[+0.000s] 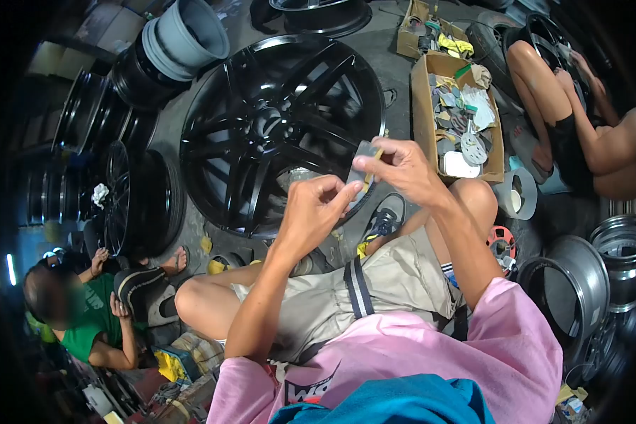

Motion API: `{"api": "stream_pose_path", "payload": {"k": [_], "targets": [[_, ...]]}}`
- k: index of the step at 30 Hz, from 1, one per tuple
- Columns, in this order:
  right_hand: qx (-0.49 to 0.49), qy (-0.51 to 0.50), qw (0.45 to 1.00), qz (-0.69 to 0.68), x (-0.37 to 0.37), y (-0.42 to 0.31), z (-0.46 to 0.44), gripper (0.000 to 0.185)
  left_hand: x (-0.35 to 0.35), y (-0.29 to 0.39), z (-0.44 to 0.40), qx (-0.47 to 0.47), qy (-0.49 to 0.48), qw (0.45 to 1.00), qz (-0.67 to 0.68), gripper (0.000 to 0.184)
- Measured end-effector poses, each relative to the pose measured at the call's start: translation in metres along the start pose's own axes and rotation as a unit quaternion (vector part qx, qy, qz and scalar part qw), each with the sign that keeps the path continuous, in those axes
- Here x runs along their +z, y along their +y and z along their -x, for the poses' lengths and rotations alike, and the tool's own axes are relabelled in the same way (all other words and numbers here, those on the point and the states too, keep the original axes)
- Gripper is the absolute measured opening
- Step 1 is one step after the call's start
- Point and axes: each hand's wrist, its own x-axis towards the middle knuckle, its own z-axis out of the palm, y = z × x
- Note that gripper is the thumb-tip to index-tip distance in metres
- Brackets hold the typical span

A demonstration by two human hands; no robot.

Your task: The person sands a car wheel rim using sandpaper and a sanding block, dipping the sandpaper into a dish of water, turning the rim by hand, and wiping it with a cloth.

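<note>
Between my two hands is a small piece of sandpaper [355, 174], grey on the face with a yellow edge or backing. My left hand [311, 206] pinches its lower end between thumb and fingers. At the upper end, my right hand [404, 169] grips it the same way. Just beyond them a large glossy black wheel rim [267, 152] lies flat on the floor, its spokes facing up. The sandpaper is held above the near right part of that rim; whether it touches the rim I cannot tell.
Right of the rim stands a cardboard box [497, 134] of sanding pieces and a sander. A white plastic container [518, 194] sits nearby. More rims [186, 41] are stacked around. One person [99, 311] sits at left, another [572, 120] at right.
</note>
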Motion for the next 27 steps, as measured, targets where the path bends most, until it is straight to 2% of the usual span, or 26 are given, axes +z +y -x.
{"api": "stream_pose_path", "payload": {"k": [1, 3, 5, 7, 8, 9, 11, 12, 13, 15, 17, 19, 20, 21, 22, 23, 24, 25, 27], "targets": [[0.001, -0.004, 1.000, 0.000, -0.001, -0.002, -0.001, 0.030, -0.004, -0.002, 0.005, -0.002, 0.003, 1.000, 0.001, 0.024], [0.000, 0.106, 0.992, -0.072, -0.004, -0.009, -0.001, 0.030, -0.021, -0.009, 0.016, 0.098, 0.060, 0.986, -0.119, 0.024], [0.006, 0.110, 0.990, -0.083, -0.014, 0.001, -0.003, 0.027, -0.039, -0.022, 0.031, 0.078, 0.075, 0.976, -0.191, 0.025], [0.007, 0.160, 0.981, -0.110, -0.013, -0.011, 0.001, 0.025, -0.051, -0.043, 0.049, 0.084, 0.068, 0.965, -0.239, 0.028], [-0.001, 0.155, 0.981, -0.120, -0.013, -0.013, 0.003, 0.022, -0.057, -0.063, 0.058, 0.046, 0.047, 0.959, -0.277, 0.039], [0.002, 0.148, 0.981, -0.123, -0.011, -0.012, 0.004, 0.022, -0.055, -0.075, 0.063, 0.038, 0.051, 0.959, -0.278, 0.039], [-0.017, 0.132, 0.983, -0.124, -0.006, -0.010, 0.002, 0.021, -0.047, -0.092, 0.070, 0.151, 0.091, 0.896, -0.407, 0.054], [-0.022, 0.123, 0.986, -0.113, -0.004, -0.009, 0.000, 0.019, -0.039, -0.093, 0.070, 0.133, 0.094, 0.891, -0.425, 0.062], [-0.021, 0.116, 0.987, -0.111, -0.002, -0.008, -0.002, 0.019, -0.030, -0.091, 0.067, 0.128, 0.099, 0.892, -0.422, 0.062], [-0.049, 0.103, 0.992, -0.045, 0.003, -0.003, -0.003, 0.014, -0.012, -0.075, 0.053, 0.053, 0.068, 0.928, -0.363, 0.062], [-0.035, 0.094, 0.995, -0.023, 0.008, -0.003, 0.000, 0.015, 0.004, -0.069, 0.044, 0.078, 0.074, 0.932, -0.347, 0.063], [-0.077, 0.053, 0.990, 0.103, 0.010, -0.003, 0.005, 0.021, 0.013, -0.058, 0.038, 0.152, 0.071, 0.935, -0.312, 0.066], [-0.104, 0.024, 0.979, 0.176, 0.009, -0.007, 0.009, 0.024, 0.012, -0.057, 0.035, 0.189, 0.094, 0.927, -0.309, 0.056], [-0.100, 0.014, 0.978, 0.180, 0.011, -0.009, 0.013, 0.024, -0.004, -0.045, 0.030, 0.183, 0.099, 0.930, -0.302, 0.056], [-0.159, -0.004, 0.954, 0.252, 0.013, -0.008, 0.016, 0.029, -0.035, -0.025, 0.024, 0.121, -0.043, 0.972, -0.199, 0.049], [-0.219, -0.021, 0.921, 0.321, 0.016, -0.007, 0.020, 0.034, -0.065, -0.008, 0.018, 0.058, -0.183, 0.977, -0.089, 0.043], [-0.212, -0.037, 0.908, 0.359, 0.019, -0.003, 0.025, 0.042, -0.088, 0.001, 0.014, 0.048, -0.152, 0.984, -0.076, 0.040], [-0.211, -0.042, 0.907, 0.361, 0.023, -0.004, 0.027, 0.042, -0.110, 0.007, 0.011, 0.039, -0.121, 0.990, -0.064, 0.037], [-0.275, -0.057, 0.848, 0.448, 0.032, -0.004, 0.030, 0.041, -0.157, 0.014, 0.000, 0.081, -0.013, 0.979, -0.184, 0.038]]}}
